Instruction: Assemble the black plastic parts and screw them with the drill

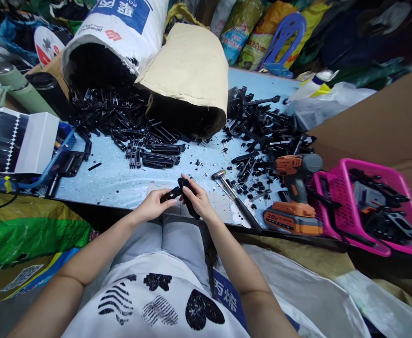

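Observation:
My left hand (154, 203) pinches a short black part (171, 194) near the table's front edge. Close against it, my right hand (198, 201) grips a longer black part (189, 202), with the thumb and fingers along its sides. The two parts meet or overlap between my hands; whether they are joined I cannot tell. To the right of my right hand lies a hammer (237, 199) with a dark handle. Several black slotted pieces (160, 160) lie in a neat group beyond my hands.
A white sack (121, 33) and a beige sack (192, 65) lie with open mouths among heaps of black parts (103, 110). An orange cordless drill (295, 195) stands at the right, beside a pink basket (343, 206). A blue basket (67, 141) and a green bottle (23, 89) are at the left.

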A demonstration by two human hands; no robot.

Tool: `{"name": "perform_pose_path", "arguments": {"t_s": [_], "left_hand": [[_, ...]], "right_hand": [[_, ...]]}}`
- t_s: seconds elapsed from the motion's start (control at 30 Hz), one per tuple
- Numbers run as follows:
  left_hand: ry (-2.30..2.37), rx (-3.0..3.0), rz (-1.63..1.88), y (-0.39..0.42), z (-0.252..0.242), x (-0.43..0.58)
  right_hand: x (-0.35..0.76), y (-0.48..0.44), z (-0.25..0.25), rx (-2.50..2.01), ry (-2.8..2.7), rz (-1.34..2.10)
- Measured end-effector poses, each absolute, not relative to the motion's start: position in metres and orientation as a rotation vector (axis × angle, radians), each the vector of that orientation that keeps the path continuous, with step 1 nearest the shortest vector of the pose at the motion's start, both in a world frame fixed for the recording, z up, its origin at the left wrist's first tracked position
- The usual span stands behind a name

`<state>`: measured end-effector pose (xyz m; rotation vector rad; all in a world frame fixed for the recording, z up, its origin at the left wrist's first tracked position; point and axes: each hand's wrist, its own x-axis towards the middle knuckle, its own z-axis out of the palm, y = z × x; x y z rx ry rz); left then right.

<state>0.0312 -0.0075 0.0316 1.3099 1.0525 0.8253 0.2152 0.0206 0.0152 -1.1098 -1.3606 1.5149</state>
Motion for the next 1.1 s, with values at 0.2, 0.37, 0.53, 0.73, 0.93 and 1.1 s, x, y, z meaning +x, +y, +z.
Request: {"name": "perform_pose_path", "arguments": {"t_s": [0.2, 0.37, 0.53, 0.73, 0.93, 1.1], "left_hand": [[1.172, 1.309, 0.846, -0.007, 0.025, 0.040], [1.379, 1.623, 0.980, -0.011, 0.029, 0.045], [1.462, 1.877, 1.020, -0.021, 0.034, 0.049], [1.622, 1.736, 1.431, -0.024, 0.027, 0.081], [1.460, 1.841, 1.498, -0.014, 0.026, 0.073], [1.538, 1.718, 1.399, -0.010, 0.008, 0.068]], "right_hand": [[0.203, 0.014, 0.010, -1.147, -1.167, 1.631], [0.210, 0.014, 0.014, -1.118, -1.345, 1.561], [0.229, 0.023, 0.030, -1.062, -1.812, 1.170], [0.203, 0.008, 0.027, -1.107, -1.640, 1.024], [0.195, 0.000, 0.017, -1.063, -1.651, 1.021], [0.206, 0.020, 0.017, -1.083, -1.860, 1.029]]}}
